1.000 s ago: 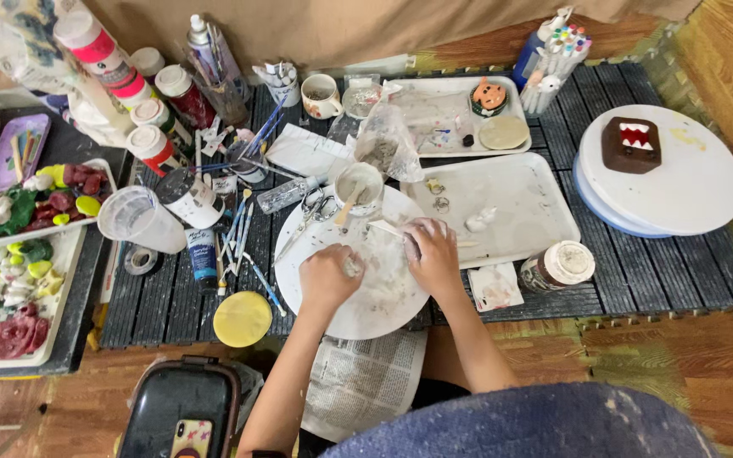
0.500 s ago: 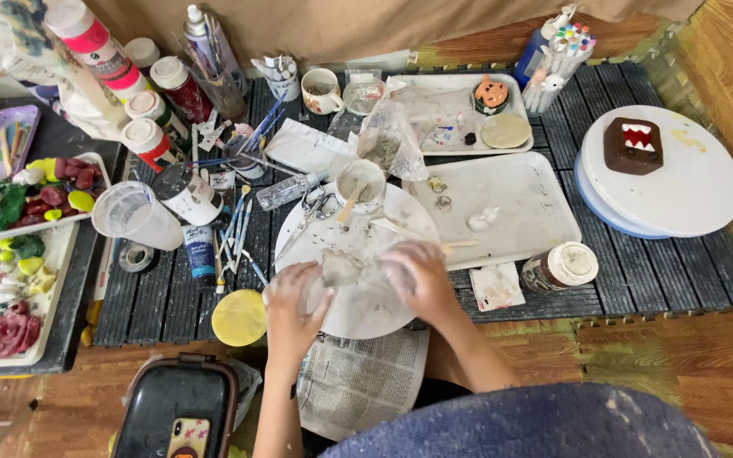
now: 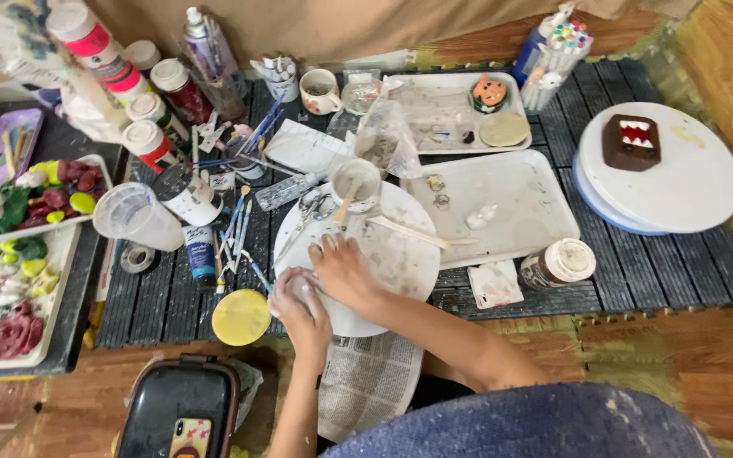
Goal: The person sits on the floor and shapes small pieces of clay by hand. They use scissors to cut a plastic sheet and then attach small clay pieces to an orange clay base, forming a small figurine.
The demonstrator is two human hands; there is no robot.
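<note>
1. At the near edge of the round white board [image 3: 400, 254], the left hand [image 3: 300, 307] and right hand [image 3: 345, 273] meet over a small pale lump [image 3: 301, 287].
2. The left hand curls closed around the lump from below; the right hand lies over it, fingers bent and pressing. The lump is mostly hidden, so its long axis cannot be told.
3. The lump looks soft, whitish and matte, like clay.
4. The board is flat, smeared with grey-white residue, and rests on a dark slatted mat [image 3: 655, 271]; a sheet of newspaper [image 3: 366, 382] sticks out from under its near edge.
5. One thin wooden stick [image 3: 409, 233] lies on the board, its long axis running left to right, tilted slightly toward the right tray.
6. One cup [image 3: 356, 182] stands at the board's far edge with a stick in it.
7. Two white rectangular trays [image 3: 511, 203] lie beyond and right of the board.
8. One yellow disc [image 3: 241, 317] lies just left of the hands.
9. One white turntable [image 3: 680, 178] at right carries one brown block figure [image 3: 631, 142] with white teeth.
10. One phone [image 3: 190, 437] lies on a dark case near the left arm.
</note>
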